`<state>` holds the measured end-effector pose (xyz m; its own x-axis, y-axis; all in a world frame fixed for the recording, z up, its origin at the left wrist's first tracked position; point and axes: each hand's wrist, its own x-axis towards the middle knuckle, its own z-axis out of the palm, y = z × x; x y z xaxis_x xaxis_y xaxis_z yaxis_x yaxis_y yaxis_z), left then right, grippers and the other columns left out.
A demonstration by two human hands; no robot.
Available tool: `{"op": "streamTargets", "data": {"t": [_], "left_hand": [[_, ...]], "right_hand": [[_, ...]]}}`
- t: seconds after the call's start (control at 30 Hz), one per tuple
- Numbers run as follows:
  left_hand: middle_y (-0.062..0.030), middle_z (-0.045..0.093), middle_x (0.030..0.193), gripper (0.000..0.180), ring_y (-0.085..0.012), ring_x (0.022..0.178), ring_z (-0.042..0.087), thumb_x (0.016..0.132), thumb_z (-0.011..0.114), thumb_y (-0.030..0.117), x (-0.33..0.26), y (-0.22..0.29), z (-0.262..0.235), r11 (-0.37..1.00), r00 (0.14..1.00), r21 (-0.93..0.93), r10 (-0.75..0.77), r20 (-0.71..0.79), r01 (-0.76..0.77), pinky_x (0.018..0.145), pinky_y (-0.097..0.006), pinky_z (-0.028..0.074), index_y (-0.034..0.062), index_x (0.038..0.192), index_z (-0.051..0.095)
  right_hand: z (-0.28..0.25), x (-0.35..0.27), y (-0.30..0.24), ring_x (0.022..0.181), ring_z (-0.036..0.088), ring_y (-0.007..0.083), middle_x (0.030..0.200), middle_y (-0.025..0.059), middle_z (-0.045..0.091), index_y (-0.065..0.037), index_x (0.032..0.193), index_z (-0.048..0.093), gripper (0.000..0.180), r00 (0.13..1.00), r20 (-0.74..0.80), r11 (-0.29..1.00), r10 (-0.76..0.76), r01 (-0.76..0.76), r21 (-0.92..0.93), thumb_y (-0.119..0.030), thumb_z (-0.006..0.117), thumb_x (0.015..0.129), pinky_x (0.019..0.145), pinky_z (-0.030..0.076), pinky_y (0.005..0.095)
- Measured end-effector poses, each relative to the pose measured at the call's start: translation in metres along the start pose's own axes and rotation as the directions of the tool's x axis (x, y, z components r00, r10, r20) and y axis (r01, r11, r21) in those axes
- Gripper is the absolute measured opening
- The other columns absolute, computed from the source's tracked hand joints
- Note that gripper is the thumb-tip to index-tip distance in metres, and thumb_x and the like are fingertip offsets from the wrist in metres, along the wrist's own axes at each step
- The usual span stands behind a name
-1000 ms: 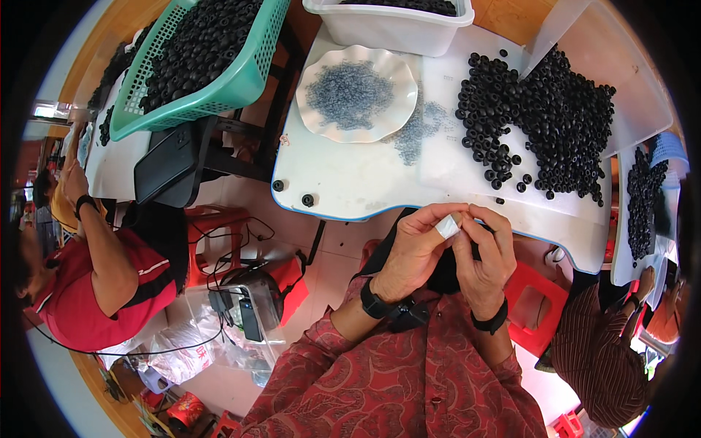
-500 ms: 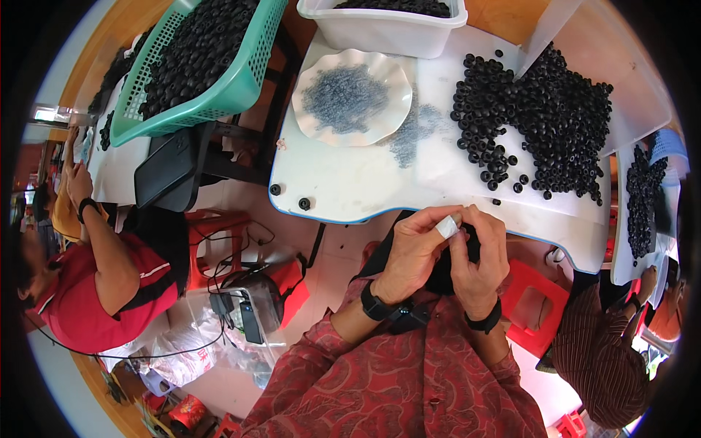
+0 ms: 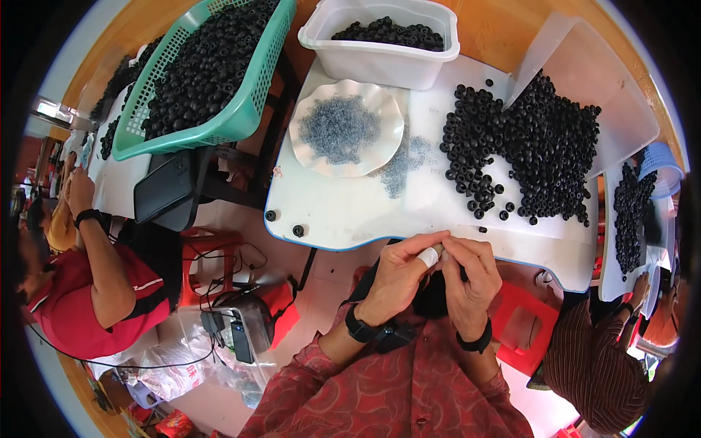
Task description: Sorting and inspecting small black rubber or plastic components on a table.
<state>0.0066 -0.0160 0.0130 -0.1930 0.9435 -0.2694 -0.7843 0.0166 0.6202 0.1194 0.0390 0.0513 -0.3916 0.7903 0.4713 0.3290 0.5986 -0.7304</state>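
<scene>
My left hand (image 3: pixel 398 283) and my right hand (image 3: pixel 471 281) meet at the fingertips, just off the near edge of the white table (image 3: pixel 328 219). Both are closed, pinching at something too small or hidden to make out. White tape (image 3: pixel 430 256) is wrapped around a digit of my left hand. Beyond them, a large heap of black ring-like pieces (image 3: pixel 544 150) covers the table's right part. To the left stands a white wavy-rimmed plate (image 3: pixel 389 144) with many small translucent grey pieces (image 3: pixel 339 130), some spilled beside it.
A white tub (image 3: pixel 380 60) and a green basket (image 3: pixel 248 109) hold more black pieces. A clear plastic bin (image 3: pixel 606 109) lies tipped by the heap. Two loose black pieces (image 3: pixel 298 231) sit near the left edge. Co-workers sit left (image 3: pixel 95 299) and right (image 3: pixel 591 365); a red stool (image 3: pixel 522 328) stands nearby.
The view has shifted, so the table and its contents appear lower in the picture. My hands stay together at the fingertips, with small changes in finger position.
</scene>
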Motion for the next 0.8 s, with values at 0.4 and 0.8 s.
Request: {"op": "streamTargets", "data": {"t": [0.4, 0.8], "left_hand": [[-0.0085, 0.067, 0.103, 0.024, -0.0132, 0.089, 0.067, 0.096, 0.056, 0.001, 0.002, 0.006, -0.007, 0.975, 0.982, 0.115, 0.189, 0.004, -0.188, 0.083, -0.026, 0.056, -0.0029, 0.118, 0.064], [-0.0054, 0.063, 0.101, 0.029, -0.0135, 0.090, 0.064, 0.094, 0.060, 0.002, 0.003, 0.009, -0.012, 0.990, 0.989, 0.072, 0.115, 0.095, -0.122, 0.085, -0.032, 0.058, -0.0013, 0.122, 0.062]], "right_hand": [[-0.005, 0.009, -0.010, 0.078, 0.069, 0.0155, 0.102, 0.0134, 0.066, 0.001, 0.104, 0.069, 0.017, 0.987, 0.123, 0.991, 0.106, -0.115, 0.067, 0.005, 0.065, 0.088, 0.066, 0.056, 0.0248], [-0.008, 0.013, -0.006, 0.079, 0.069, 0.0143, 0.099, 0.0120, 0.065, 0.003, 0.104, 0.068, 0.015, 0.979, 0.156, 0.981, 0.132, -0.152, 0.123, 0.005, 0.063, 0.090, 0.063, 0.054, 0.0223]]}}
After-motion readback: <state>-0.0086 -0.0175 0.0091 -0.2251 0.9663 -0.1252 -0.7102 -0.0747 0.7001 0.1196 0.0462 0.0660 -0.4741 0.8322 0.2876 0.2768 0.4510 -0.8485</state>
